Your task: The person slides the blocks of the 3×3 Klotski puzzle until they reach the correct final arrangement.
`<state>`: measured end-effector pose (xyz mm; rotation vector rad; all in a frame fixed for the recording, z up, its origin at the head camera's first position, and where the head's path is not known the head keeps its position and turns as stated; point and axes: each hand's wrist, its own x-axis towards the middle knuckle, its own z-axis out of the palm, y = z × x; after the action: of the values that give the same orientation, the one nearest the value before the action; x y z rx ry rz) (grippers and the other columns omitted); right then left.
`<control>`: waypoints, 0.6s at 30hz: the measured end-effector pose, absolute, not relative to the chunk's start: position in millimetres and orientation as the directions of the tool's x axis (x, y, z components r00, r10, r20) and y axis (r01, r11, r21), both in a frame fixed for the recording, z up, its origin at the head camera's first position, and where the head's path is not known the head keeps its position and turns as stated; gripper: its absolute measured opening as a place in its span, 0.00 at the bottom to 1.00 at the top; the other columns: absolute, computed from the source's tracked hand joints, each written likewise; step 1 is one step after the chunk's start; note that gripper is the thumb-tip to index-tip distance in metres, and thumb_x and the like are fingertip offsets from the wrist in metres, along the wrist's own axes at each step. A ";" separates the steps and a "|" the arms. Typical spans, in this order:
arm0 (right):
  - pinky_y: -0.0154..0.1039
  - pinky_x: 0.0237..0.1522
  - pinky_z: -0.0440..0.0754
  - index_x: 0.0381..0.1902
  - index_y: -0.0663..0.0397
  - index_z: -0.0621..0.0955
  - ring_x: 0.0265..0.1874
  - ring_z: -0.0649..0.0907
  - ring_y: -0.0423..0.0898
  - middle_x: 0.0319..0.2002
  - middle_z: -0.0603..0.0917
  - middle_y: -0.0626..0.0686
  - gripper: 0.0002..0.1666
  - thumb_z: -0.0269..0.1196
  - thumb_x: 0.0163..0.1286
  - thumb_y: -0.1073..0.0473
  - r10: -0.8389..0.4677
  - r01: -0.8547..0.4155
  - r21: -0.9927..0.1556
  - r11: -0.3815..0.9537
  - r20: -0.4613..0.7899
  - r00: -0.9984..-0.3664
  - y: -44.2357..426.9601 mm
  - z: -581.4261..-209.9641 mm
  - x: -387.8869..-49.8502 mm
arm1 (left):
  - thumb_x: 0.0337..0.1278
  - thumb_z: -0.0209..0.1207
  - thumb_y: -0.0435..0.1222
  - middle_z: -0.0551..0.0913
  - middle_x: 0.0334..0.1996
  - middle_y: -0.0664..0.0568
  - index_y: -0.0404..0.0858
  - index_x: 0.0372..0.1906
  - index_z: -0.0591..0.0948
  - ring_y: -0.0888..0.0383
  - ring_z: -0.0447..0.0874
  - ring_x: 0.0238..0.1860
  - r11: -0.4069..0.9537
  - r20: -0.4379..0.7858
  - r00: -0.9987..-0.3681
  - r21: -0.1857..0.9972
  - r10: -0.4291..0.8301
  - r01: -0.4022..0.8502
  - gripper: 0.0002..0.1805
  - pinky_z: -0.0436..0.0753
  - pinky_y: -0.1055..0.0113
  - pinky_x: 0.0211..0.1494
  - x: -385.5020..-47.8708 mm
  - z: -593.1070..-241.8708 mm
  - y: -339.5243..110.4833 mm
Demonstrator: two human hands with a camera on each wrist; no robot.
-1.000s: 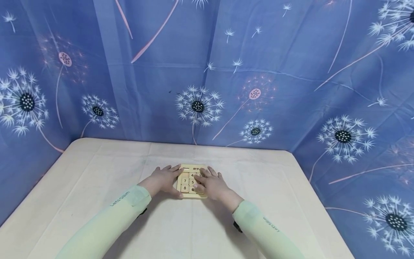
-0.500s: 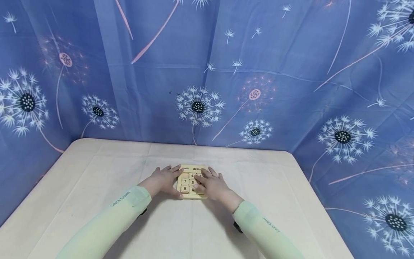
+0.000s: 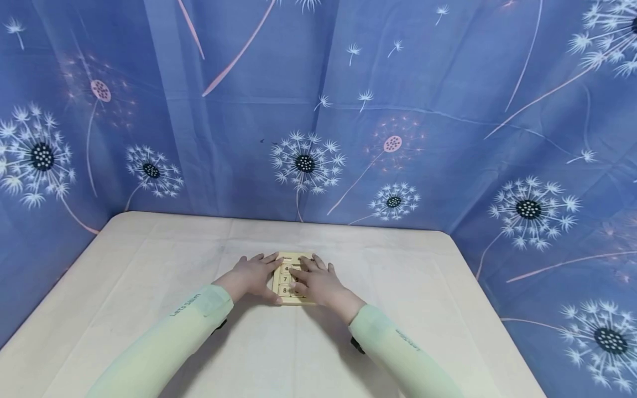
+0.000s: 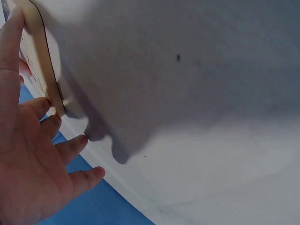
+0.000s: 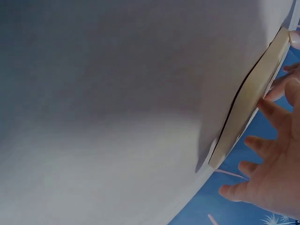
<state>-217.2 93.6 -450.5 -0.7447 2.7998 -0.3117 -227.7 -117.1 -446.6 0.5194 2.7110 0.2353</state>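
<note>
Because the sliding number puzzle (image 3: 286,279) toward the desk's (image 3: 174,237) far edge likely needs steadying, your loosely spread left hand (image 3: 254,278) braces it, your right hand (image 3: 320,283) splayed over its tiles (image 3: 285,290), neither clasping.

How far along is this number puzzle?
Looks done: tiles 4, 7 and 8 fill the left column. In hand: left hand braces the board; right hand lies over other tiles. Left: probably more sliding, if counting order is wanted, since 4 heads that column.

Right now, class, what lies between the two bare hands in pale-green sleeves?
The head view shows a pale-yellow rectangular number puzzle between left hand and right hand, which partly covers it.
</note>
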 end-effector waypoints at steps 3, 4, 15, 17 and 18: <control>0.75 0.77 0.56 0.75 0.38 0.71 0.82 0.55 0.66 0.81 0.61 0.56 0.31 0.49 0.81 0.37 -0.505 -0.456 -0.255 0.853 -0.178 -0.845 90.3 -448.9 -216.6 | 0.44 0.71 0.67 0.53 0.84 0.50 0.45 0.81 0.59 0.36 0.56 0.81 0.920 -0.327 -0.866 0.230 0.379 0.316 0.62 0.58 0.28 0.78 -227.1 -447.2 -117.8; 0.74 0.77 0.56 0.75 0.37 0.71 0.82 0.55 0.66 0.81 0.61 0.56 0.31 0.49 0.81 0.37 -0.504 -0.455 -0.252 0.854 -0.184 -0.844 89.7 -448.6 -216.4 | 0.44 0.71 0.67 0.53 0.84 0.50 0.44 0.81 0.59 0.36 0.56 0.81 0.921 -0.328 -0.866 0.231 0.378 0.314 0.62 0.58 0.28 0.78 -227.0 -447.5 -118.1; 0.73 0.78 0.55 0.76 0.34 0.70 0.83 0.54 0.64 0.82 0.60 0.54 0.31 0.48 0.81 0.36 -0.491 -0.444 -0.233 0.865 -0.208 -0.846 90.3 -451.9 -218.8 | 0.44 0.72 0.66 0.53 0.84 0.49 0.44 0.81 0.59 0.35 0.56 0.81 0.917 -0.325 -0.864 0.241 0.385 0.319 0.62 0.58 0.27 0.78 -228.5 -448.2 -117.9; 0.73 0.78 0.56 0.76 0.34 0.70 0.83 0.54 0.64 0.82 0.60 0.54 0.31 0.48 0.81 0.36 -0.491 -0.446 -0.228 0.866 -0.209 -0.846 90.3 -452.6 -219.3 | 0.44 0.72 0.66 0.53 0.84 0.49 0.44 0.81 0.59 0.35 0.56 0.81 0.917 -0.324 -0.864 0.239 0.386 0.320 0.62 0.58 0.27 0.78 -228.8 -448.7 -117.8; 0.73 0.78 0.56 0.76 0.34 0.69 0.83 0.54 0.64 0.82 0.60 0.54 0.31 0.48 0.81 0.36 -0.490 -0.446 -0.224 0.867 -0.211 -0.846 90.3 -452.6 -219.3 | 0.44 0.72 0.66 0.53 0.84 0.49 0.44 0.81 0.60 0.35 0.56 0.81 0.916 -0.322 -0.864 0.238 0.387 0.322 0.62 0.58 0.27 0.78 -228.9 -448.9 -117.7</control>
<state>-219.3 90.3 -452.6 -0.7094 2.7786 -0.2427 -228.9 -117.7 -448.9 0.5194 2.7095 0.2495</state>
